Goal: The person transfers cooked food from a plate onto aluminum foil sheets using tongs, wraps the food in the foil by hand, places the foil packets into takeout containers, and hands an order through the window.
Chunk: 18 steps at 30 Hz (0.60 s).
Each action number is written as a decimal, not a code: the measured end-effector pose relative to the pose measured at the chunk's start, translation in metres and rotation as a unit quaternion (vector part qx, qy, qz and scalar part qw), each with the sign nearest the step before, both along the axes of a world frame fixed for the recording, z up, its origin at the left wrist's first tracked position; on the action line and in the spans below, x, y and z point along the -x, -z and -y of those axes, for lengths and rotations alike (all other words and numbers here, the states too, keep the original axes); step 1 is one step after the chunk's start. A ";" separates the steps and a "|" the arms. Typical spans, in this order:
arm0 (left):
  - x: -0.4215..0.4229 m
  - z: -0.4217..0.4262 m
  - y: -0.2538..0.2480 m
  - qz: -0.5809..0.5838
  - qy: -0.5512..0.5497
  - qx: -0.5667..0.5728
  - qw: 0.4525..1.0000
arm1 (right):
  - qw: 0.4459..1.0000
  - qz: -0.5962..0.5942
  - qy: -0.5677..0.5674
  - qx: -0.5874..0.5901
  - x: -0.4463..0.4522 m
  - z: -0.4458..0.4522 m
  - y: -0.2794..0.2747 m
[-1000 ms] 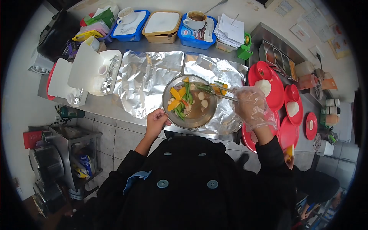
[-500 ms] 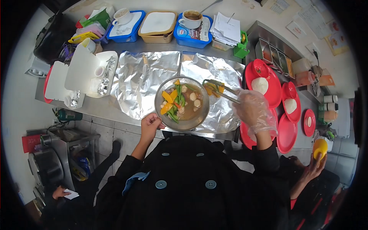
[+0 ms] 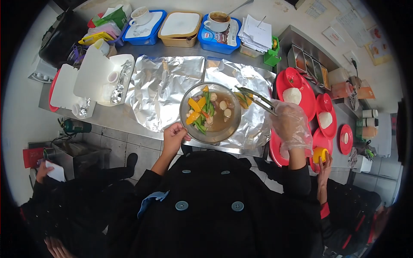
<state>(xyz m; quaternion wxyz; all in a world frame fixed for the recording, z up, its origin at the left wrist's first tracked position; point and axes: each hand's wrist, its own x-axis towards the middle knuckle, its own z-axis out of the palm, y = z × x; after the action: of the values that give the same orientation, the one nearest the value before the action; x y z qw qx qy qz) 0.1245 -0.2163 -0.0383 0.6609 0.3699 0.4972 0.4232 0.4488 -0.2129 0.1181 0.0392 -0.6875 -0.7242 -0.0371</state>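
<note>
A round metal bowl (image 3: 184, 124) sits over the foil at the front edge of the counter. In it are orange squash-like pieces (image 3: 193, 116), green beans (image 3: 208, 103) and pale chunks in brown broth. My left hand (image 3: 175, 136) pinches the bowl's near left rim. A clear plastic glove covers my right hand (image 3: 289, 121), which is closed round metal tongs (image 3: 266, 104). The tong tips are at more orange and green vegetable pieces (image 3: 243, 99) just right of the bowl; whether they grip any, I cannot tell.
Aluminium foil (image 3: 150, 90) covers the middle counter. White takeaway boxes (image 3: 92, 77) stand open at left. Red plates (image 3: 306, 105) with rice (image 3: 292, 95) are at right. Lidded tubs (image 3: 178, 26) line the back. One co-worker's hand (image 3: 325, 165) holds a yellow bottle (image 3: 319, 154); another's holds white paper (image 3: 55, 171).
The bowl and my left hand have shifted slightly right. The tongs remain by the vegetables. The yellow bottle has moved left towards the red plates, and the co-worker with the paper has shifted position.
</note>
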 end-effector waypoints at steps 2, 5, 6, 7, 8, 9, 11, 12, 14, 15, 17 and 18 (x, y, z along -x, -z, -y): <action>0.004 0.002 0.000 -0.003 -0.003 0.007 1.000 | 0.998 -0.038 0.040 0.022 -0.010 0.001 0.010; 0.010 0.003 -0.002 -0.015 -0.007 0.017 1.000 | 0.987 0.026 0.066 0.141 -0.008 -0.002 0.021; 0.011 0.004 -0.001 -0.013 -0.008 0.015 1.000 | 0.988 0.028 0.066 0.139 -0.010 -0.001 0.018; 0.014 0.005 0.001 -0.008 -0.014 0.005 1.000 | 0.990 -0.002 0.073 0.118 -0.010 0.001 0.014; 0.016 0.006 0.001 -0.003 -0.021 -0.004 1.000 | 0.991 -0.032 0.080 0.098 -0.009 0.002 0.012; 0.018 0.007 0.001 -0.004 -0.021 -0.004 1.000 | 0.991 -0.033 0.080 0.098 -0.010 0.002 0.012; 0.021 0.008 0.000 -0.008 -0.043 -0.009 0.999 | 0.990 -0.083 0.096 0.063 -0.013 0.003 0.015; 0.023 0.008 0.001 -0.007 -0.043 -0.010 0.999 | 0.990 -0.083 0.096 0.062 -0.014 0.002 0.019; 0.025 0.009 0.002 -0.009 -0.057 -0.014 0.998 | 0.986 0.012 0.094 0.141 -0.015 0.001 0.029; 0.024 0.009 0.002 -0.009 -0.061 -0.015 0.998 | 0.986 0.013 0.090 0.140 -0.015 0.001 0.028; 0.027 0.010 0.000 -0.010 -0.079 -0.009 0.997 | 0.989 0.006 0.093 0.113 -0.010 -0.001 0.025; 0.031 0.012 0.001 -0.016 -0.093 -0.011 0.996 | 0.991 0.001 0.079 0.112 -0.003 -0.004 0.019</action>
<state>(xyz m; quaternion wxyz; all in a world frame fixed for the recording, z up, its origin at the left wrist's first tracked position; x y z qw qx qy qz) 0.0936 -0.2282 -0.0396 0.6067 0.3361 0.5355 0.4818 0.4516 -0.2094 0.0986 -0.0417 -0.7423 -0.6675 0.0409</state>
